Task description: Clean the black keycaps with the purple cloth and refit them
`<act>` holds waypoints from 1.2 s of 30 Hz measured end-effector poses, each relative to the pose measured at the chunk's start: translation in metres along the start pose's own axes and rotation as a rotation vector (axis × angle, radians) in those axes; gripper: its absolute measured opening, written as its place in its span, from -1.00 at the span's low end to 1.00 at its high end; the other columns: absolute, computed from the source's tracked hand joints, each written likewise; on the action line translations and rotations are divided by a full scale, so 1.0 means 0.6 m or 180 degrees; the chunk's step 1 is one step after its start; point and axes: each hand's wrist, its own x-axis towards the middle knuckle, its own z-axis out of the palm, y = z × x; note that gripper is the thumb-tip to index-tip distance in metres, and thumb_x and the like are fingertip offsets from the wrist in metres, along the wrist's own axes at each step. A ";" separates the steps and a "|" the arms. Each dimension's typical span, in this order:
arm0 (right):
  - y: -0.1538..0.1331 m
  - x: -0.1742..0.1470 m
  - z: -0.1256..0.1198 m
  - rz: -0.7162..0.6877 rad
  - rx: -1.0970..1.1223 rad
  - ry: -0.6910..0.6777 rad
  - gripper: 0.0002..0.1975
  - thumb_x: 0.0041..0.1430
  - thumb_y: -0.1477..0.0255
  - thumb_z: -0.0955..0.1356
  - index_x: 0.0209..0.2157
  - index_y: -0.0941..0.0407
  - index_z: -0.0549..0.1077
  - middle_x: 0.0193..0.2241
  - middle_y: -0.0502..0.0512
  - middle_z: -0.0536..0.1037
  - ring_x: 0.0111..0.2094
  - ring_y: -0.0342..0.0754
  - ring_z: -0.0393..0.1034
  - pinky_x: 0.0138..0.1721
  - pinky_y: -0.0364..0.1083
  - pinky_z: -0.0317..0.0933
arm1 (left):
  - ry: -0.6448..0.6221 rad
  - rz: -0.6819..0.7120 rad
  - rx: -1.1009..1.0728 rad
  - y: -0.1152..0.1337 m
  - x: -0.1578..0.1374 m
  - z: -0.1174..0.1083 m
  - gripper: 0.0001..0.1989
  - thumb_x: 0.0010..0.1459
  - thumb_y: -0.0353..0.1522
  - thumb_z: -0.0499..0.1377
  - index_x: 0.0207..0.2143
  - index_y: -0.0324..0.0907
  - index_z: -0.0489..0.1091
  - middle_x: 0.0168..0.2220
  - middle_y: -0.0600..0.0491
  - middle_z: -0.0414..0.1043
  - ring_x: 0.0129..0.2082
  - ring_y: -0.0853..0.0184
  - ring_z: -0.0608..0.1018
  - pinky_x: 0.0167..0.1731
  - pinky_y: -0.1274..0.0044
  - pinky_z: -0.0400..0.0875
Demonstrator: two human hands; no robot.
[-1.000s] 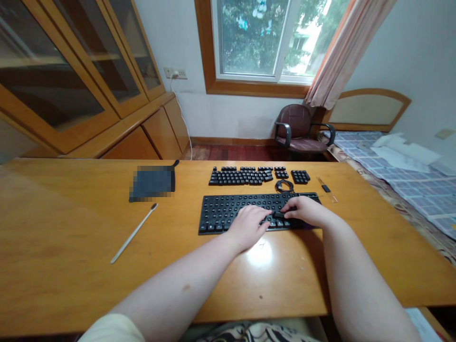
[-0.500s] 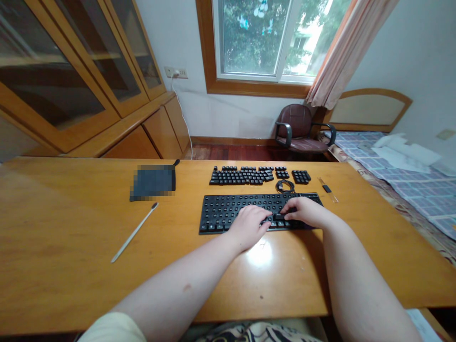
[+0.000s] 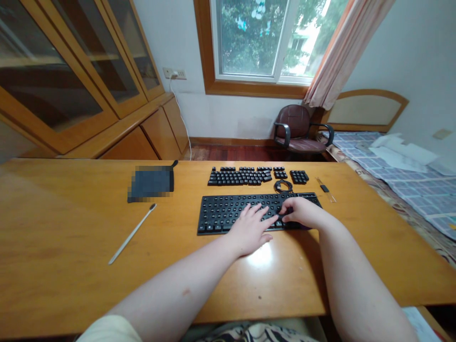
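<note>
A black keyboard (image 3: pixel 213 213), most of its keycaps off and its switch stems bare, lies in front of me. A row of keycaps remains along its near edge. My left hand (image 3: pixel 249 230) rests over the middle of it with fingers spread, the index fingertip reaching towards my right hand. At the right part of the board, my right hand (image 3: pixel 297 211) pinches a black keycap between thumb and fingers, low against the keyboard; the fingers mostly hide the keycap. Loose black keycaps (image 3: pixel 239 177) are laid out in rows just behind the keyboard.
A coiled cable (image 3: pixel 283 186) lies behind the keyboard. A wire keycap puller (image 3: pixel 324 188) is to the right. On the left are a long pale brush (image 3: pixel 131 234) and a dark blurred pouch (image 3: pixel 152 183). An armchair (image 3: pixel 294 126) stands beyond the wooden desk (image 3: pixel 71 228).
My left hand has spread its fingers, its index finger stretching towards the right hand. My right hand stays at the same place on the keyboard. The view has shifted slightly.
</note>
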 end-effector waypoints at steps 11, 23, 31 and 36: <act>0.002 0.006 0.005 0.0058 0.0066 -0.0009 -0.83 -0.21 0.45 0.40 -0.44 0.07 0.54 -0.52 -0.03 0.54 -0.49 -0.10 0.37 -0.47 -0.17 0.18 | -0.0043 -0.0007 -0.0102 0.005 0.002 -0.009 -0.53 0.10 -0.15 0.07 0.08 0.05 0.19 0.17 0.00 0.14 0.20 0.12 0.10 0.13 0.09 -0.10; 0.010 0.004 0.001 -0.0178 -0.0058 0.0098 -0.85 -0.08 0.36 0.37 -0.40 0.04 0.53 -0.39 0.00 0.57 -0.33 -0.02 0.42 -0.26 -0.12 0.22 | -0.0067 -0.0149 -0.0372 0.001 0.003 -0.005 -0.48 0.12 -0.19 0.04 0.13 -0.05 0.11 0.12 0.03 0.24 0.17 0.14 0.17 0.14 0.11 -0.09; 0.010 0.003 0.000 -0.0202 0.0003 -0.0021 -0.85 -0.08 0.35 0.36 -0.40 0.04 0.52 -0.42 -0.01 0.56 -0.36 -0.04 0.40 -0.29 -0.13 0.22 | -0.0044 -0.0165 -0.0356 0.002 0.003 -0.006 -0.47 0.11 -0.18 0.05 0.14 -0.06 0.10 0.13 0.01 0.23 0.17 0.15 0.16 0.14 0.14 -0.08; 0.003 0.002 0.000 -0.0174 -0.0029 0.0007 -0.84 -0.13 0.38 0.38 -0.41 0.06 0.52 -0.45 -0.01 0.54 -0.40 -0.06 0.38 -0.36 -0.16 0.21 | -0.0145 -0.0139 -0.0261 0.001 0.003 -0.006 -0.47 0.13 -0.16 0.01 0.15 -0.06 0.08 0.14 0.03 0.20 0.18 0.13 0.13 0.15 0.14 -0.12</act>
